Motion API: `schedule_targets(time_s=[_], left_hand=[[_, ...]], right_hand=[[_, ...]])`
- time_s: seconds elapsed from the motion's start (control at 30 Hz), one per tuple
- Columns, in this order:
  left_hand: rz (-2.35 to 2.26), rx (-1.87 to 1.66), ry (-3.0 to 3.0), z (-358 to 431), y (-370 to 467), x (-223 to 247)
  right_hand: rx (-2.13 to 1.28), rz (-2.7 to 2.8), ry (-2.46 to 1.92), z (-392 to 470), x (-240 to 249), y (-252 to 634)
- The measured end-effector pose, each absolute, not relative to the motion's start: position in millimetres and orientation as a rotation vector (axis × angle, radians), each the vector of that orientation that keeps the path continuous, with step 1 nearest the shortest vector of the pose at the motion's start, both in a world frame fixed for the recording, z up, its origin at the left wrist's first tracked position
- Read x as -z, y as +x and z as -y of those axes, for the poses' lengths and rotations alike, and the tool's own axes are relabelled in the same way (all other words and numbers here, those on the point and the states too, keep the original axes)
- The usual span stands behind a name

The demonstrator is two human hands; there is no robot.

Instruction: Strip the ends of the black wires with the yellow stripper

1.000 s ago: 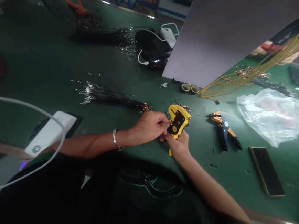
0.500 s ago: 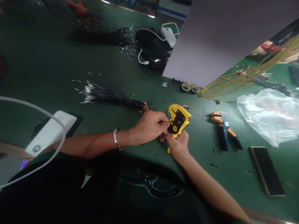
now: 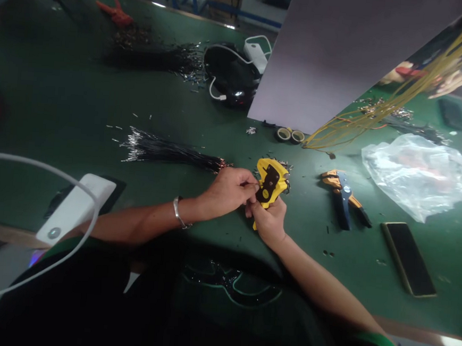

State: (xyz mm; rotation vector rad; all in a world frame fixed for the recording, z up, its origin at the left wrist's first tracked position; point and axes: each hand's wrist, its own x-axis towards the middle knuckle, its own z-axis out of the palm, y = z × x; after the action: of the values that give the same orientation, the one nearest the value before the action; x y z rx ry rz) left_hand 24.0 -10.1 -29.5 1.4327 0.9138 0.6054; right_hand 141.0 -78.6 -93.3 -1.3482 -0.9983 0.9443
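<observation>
My right hand (image 3: 269, 221) is closed around the grip of a yellow wire stripper (image 3: 272, 182) with a black side plate, its head pointing away from me. At the tool's left side, my left hand (image 3: 229, 191) is pinched together, fingertips touching the jaw area. Between them a short dark bit of wire (image 3: 256, 185) shows; most of it is hidden by the fingers. A bundle of black wires (image 3: 172, 151) lies left of the tool, bare copper ends toward my left hand and silvery tips at the far end. Small stripped bits (image 3: 289, 169) lie behind the stripper.
Blue-orange pliers (image 3: 345, 195), a phone (image 3: 410, 259) and a clear plastic bag (image 3: 420, 174) lie to the right. A grey panel (image 3: 336, 58), tape rolls (image 3: 290, 135) and yellow wires (image 3: 391, 111) stand beyond. A white power bank (image 3: 78, 209) is left. A co-worker's hand (image 3: 449, 83) shows behind.
The whole view has shifted slightly. Both my hands keep the same hold at the stripper. The co-worker's hand at upper right has moved and its fingers look more spread.
</observation>
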Motion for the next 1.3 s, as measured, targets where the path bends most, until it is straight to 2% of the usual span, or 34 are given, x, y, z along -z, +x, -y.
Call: schedule_targets(time_s=[0.5,0.83,1.0,1.3], left_hand=[[-0.944,-0.644,1.426,0,20,34],[-0.981,-0.734,1.366,-12,18,41],[-1.083,-0.759,1.474,-39,18,51],[-1.430,-0.553,1.979,-121,49,63]], right_hand=[[-1.177,0.627,-1.187,76,84,154],[-1.248,0.779,-1.247,102,70,170],[-1.206,0.872,-1.300,116,70,174],[-1.229,0.798,-1.202,115,71,176]])
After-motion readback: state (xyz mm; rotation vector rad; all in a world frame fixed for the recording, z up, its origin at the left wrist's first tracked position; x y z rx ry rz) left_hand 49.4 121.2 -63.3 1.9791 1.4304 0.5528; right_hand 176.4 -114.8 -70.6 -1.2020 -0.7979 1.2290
